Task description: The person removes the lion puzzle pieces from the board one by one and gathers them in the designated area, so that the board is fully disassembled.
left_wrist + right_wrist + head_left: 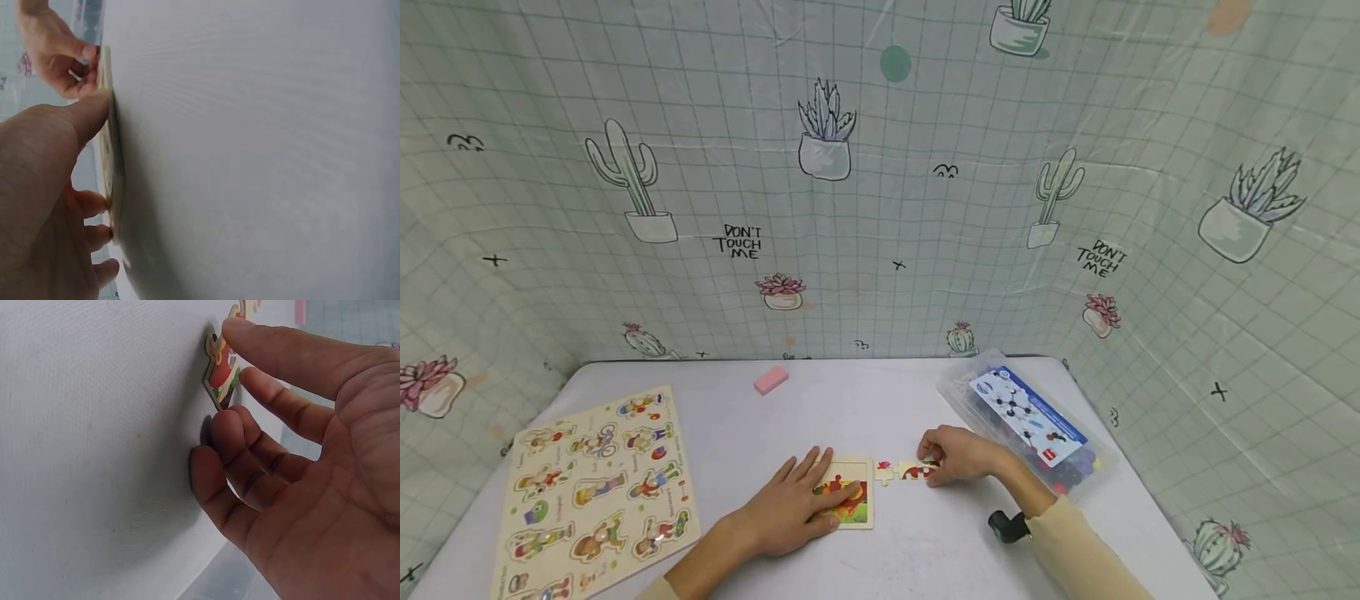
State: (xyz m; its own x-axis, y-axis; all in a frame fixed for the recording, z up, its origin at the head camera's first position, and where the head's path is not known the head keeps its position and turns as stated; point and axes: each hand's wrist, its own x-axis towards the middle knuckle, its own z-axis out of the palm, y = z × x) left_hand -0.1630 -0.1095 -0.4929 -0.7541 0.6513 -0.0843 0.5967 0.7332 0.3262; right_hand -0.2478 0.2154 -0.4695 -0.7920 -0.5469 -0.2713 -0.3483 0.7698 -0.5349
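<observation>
My left hand (784,512) rests with spread fingers on a small wooden jigsaw tray (870,500), partly covering the colourful picture inside it. In the left wrist view, its thumb and fingertips lie along the edge of the tray (116,169). Just right of the tray, a jigsaw piece (886,475) with a pink figure lies on the table, in a row with red and green ones. At the right end of this row, my right hand (962,456) pinches a jigsaw piece (220,372) between thumb and index finger, low over the white surface. Its other fingers are curled.
A large wooden picture board (561,467) lies at the left. Toward the back is a pink block (771,380). A clear plastic box (958,385) with a blue-and-white label stands at the right, beyond the right forearm. A black object (1006,527) lies by the right sleeve.
</observation>
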